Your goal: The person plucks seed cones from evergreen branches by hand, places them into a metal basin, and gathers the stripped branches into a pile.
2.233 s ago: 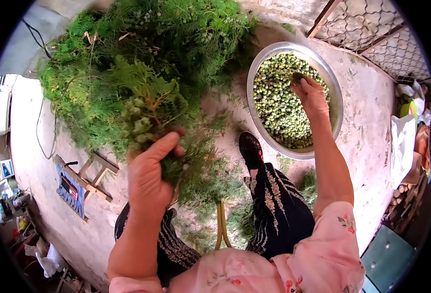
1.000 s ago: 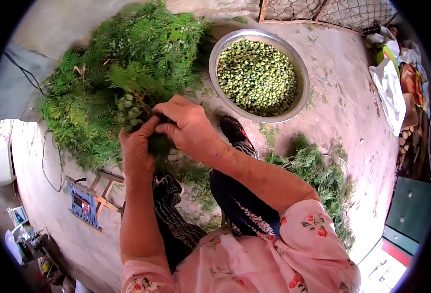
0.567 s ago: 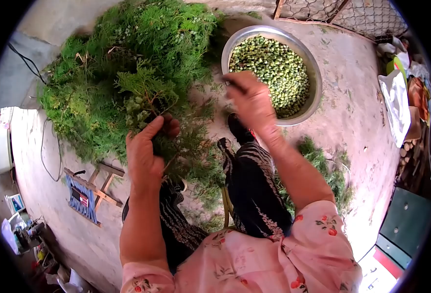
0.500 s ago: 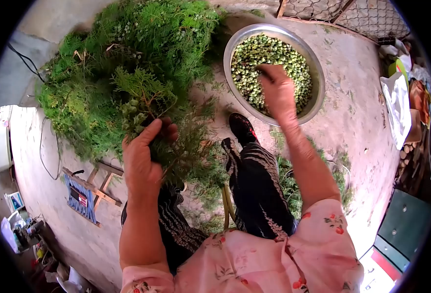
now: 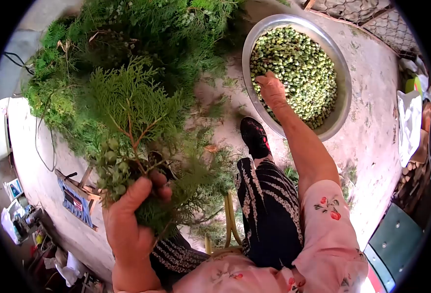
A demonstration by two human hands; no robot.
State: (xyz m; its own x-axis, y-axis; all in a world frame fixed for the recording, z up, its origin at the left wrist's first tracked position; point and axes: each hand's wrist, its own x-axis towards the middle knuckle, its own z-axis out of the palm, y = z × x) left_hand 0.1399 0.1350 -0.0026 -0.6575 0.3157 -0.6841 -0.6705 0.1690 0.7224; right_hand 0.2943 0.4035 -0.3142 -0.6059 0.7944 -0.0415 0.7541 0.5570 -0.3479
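My left hand (image 5: pixel 130 210) is closed round the stem of a leafy evergreen branch (image 5: pixel 132 110), held up close to my body. A cluster of round green cones (image 5: pixel 114 168) sits on that branch beside my thumb. My right hand (image 5: pixel 272 89) is over the left side of a wide metal basin (image 5: pixel 344 93), its fingers bent together and pointing down-left. Many small green cones (image 5: pixel 298 61) fill the basin's floor. Whatever is between the right fingers, if anything, is too small to make out.
A large heap of green branches (image 5: pixel 176 29) lies at the upper left. Loose sprigs litter the concrete floor (image 5: pixel 371 132). A small wooden stool frame (image 5: pixel 79 200) lies at left; wire mesh (image 5: pixel 381 24) stands at upper right, with white bags (image 5: pixel 409 129) below. My shoe (image 5: pixel 254 137) is near the basin.
My left hand has come lower and nearer with the branch. My right hand has moved toward the basin's left side. The view has shifted, so the basin appears farther right and larger.
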